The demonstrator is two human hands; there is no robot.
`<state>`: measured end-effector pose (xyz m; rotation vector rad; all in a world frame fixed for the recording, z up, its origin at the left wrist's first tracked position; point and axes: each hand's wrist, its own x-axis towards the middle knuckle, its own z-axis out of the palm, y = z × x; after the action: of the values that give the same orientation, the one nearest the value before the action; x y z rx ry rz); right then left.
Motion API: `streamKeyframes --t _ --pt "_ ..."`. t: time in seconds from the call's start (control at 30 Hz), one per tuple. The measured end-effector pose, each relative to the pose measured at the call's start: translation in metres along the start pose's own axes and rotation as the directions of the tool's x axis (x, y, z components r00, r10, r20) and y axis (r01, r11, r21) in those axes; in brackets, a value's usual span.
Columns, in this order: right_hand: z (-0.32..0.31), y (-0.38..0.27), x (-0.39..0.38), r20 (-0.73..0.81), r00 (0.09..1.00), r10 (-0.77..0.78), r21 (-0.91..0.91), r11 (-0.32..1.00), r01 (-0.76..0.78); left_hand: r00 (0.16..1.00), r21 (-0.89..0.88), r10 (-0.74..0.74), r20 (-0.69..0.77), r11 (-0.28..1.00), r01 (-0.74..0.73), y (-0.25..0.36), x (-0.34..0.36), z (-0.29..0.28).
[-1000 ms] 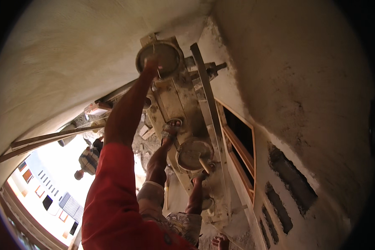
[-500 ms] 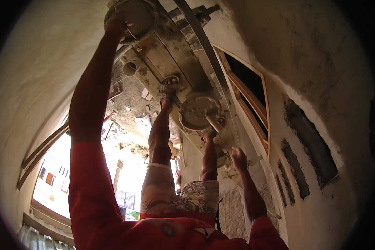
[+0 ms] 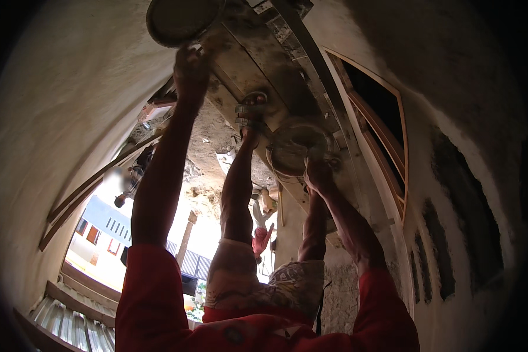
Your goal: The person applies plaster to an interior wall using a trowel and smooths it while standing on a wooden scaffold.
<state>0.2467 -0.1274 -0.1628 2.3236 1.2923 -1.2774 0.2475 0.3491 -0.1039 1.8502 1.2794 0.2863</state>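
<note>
My left hand (image 3: pixel 192 73) is just on the near side of a round bucket (image 3: pixel 182 23) at the top of the view. Its fingers look curled and are slightly blurred; whether anything is in them is hidden. A second round bucket (image 3: pixel 284 158), with grey wet mortar inside, stands on the planks between my feet. My right hand (image 3: pixel 318 175) reaches to its right side, fingers closed at the spot where a pale tool handle stuck out. The hand covers that handle, and a dark blurred shape shows over the mortar beyond it.
I stand on a narrow platform of wooden planks (image 3: pixel 249 64) high above rubble-strewn ground (image 3: pixel 208 146). A plastered wall rises on both sides, with a wooden window frame (image 3: pixel 402 152) at right. Other people (image 3: pixel 261 234) are below. A long bent strip (image 3: pixel 317 64) runs along the planks.
My left hand has drawn back from the far bucket's rim and wire handle toward me. My right hand has moved up and left from beside my leg to the mortar bucket.
</note>
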Motion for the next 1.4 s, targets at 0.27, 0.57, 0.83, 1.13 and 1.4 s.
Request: streamKeyframes --t 0.27,0.57,0.83,1.13,1.4 --pt "-0.081 0.011 -0.093 0.014 0.999 -0.04 0.483 0.875 0.028 0.8 -0.066 -0.522 0.295 0.824 0.562 -0.084 -0.166 0.016" --pt "-0.15 0.064 -0.021 0.181 0.979 0.09 0.828 0.523 -0.201 0.922 0.147 -0.344 0.178 0.936 0.32 -0.122 -0.121 0.057" --pt "-0.13 0.016 0.272 -0.216 0.95 0.226 0.79 0.612 0.034 0.979 0.353 0.191 0.077 0.913 -0.205 -0.199 0.02 0.151" --pt "-0.083 -0.056 0.353 -0.363 0.905 0.221 0.836 0.506 0.212 0.855 0.366 0.519 -0.006 0.797 -0.481 -0.252 0.13 0.184" --pt "-0.069 -0.05 0.396 -0.549 0.835 -0.023 0.524 0.769 0.366 0.865 0.445 0.496 -0.077 0.793 -0.415 -0.238 0.132 0.217"
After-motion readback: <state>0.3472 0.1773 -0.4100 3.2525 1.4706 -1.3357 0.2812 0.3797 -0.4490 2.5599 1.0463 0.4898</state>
